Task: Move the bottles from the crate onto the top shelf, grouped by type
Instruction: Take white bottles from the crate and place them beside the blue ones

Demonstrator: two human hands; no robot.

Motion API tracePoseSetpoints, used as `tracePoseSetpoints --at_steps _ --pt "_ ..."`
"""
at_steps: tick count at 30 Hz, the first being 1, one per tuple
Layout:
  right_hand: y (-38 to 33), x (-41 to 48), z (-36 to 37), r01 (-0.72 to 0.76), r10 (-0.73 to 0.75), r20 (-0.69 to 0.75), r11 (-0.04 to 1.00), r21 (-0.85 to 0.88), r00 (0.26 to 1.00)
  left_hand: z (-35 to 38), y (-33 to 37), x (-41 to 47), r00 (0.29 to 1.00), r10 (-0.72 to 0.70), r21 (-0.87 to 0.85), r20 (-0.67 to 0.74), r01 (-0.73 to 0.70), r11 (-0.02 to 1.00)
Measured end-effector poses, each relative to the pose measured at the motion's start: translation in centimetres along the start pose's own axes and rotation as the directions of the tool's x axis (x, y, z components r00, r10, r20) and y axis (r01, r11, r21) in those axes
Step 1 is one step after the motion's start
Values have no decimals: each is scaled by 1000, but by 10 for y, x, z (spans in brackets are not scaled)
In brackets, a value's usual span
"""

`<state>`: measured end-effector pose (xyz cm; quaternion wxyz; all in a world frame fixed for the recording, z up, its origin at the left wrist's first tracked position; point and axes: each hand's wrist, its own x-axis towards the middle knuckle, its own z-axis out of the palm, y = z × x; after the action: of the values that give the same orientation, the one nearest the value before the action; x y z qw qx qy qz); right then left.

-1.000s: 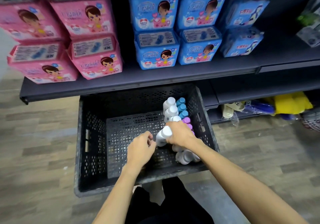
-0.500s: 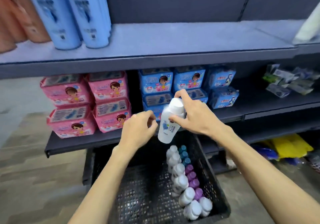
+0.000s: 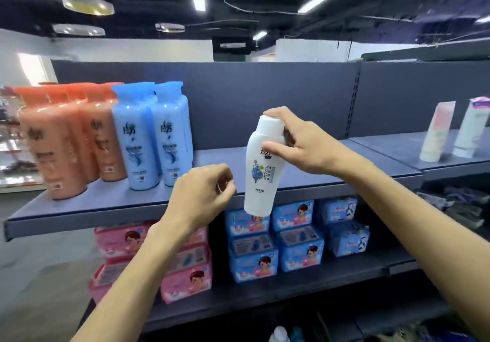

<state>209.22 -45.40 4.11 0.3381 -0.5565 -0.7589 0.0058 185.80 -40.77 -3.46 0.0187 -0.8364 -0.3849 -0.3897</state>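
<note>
White plastic, head view only: white bottle upright in the air, base hanging just in front of the top shelf lip, not yet on it. Pinched at cap and shoulder by right hand; probably gripped high to leave the base free for setting down. Left hand loosely curled, grasping nothing, also before the shelf lip; likely ready to steady. On the shelf's left part: orange bottles, then blue bottles, sorted by colour. Suggests the bare shelf stretch beyond blue for white.
</note>
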Motion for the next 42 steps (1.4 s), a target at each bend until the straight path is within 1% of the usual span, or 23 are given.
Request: tracePoseSetpoints --at_steps 3,6,9,14,17,19,20,24,27,30,35,42 --pt "-5 26 -15 21 -21 -26 1000 9 999 -12 4 19 1000 -7 -18 -21 6 1000" --pt "-7 47 -19 26 -26 -4 1000 14 1000 -19 9 34 999 -24 -61 -23 23 998" --pt "-7 63 -15 28 -27 27 999 -44 999 -22 10 46 999 -35 -22 -19 35 999" --pt "4 78 3 2 5 95 997 -79 995 -21 4 58 999 -46 53 -21 47 997" --pt "14 80 10 -40 42 54 999 -33 998 -15 -2 56 998 -68 55 -10 69 996" --pt "21 79 12 -81 78 60 996 43 995 -10 -7 53 997 -75 53 3 75 996" --pt "25 78 14 -95 92 65 994 53 994 -8 -10 51 997 -79 50 8 79 996" --pt "39 60 31 -149 149 35 989 10 988 1 -17 46 995 -100 41 17 99 994" --pt "47 39 48 -186 184 45 982 44 982 7 -24 40 994 -108 25 21 108 994" --pt "49 29 67 -244 240 64 967 72 969 12 -32 35 993 -113 45 37 112 993" --pt "42 29 89 -279 280 10 953 117 960 16 -40 35 993 -122 51 3 122 991" --pt "34 32 109 -346 355 -78 932 108 932 22 -49 33 989 -145 72 -2 145 987"
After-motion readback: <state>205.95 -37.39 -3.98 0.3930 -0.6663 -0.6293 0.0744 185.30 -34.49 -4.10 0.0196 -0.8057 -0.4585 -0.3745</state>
